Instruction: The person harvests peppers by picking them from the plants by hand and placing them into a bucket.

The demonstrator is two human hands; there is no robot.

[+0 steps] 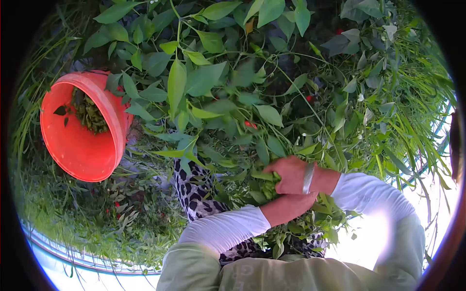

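My right hand (290, 175), with a pale band at the wrist, is closed among the leaves of a pepper plant. Its fingers curl round a bunch of green peppers (270, 186), partly hidden by leaves. My left hand (297, 203) lies just below, crossing under the right wrist; its fingers are hidden by the right wrist and the foliage. Small red peppers (250, 124) show on the plant above the hands.
At the left, a red bucket (86, 160) lies tilted with its mouth toward me, green peppers (90, 112) and a few leaves inside. Dense leafy stems surround it. Leopard-print trousers (196, 191) show beneath the plants. Grass-like leaves stand at the right edge.
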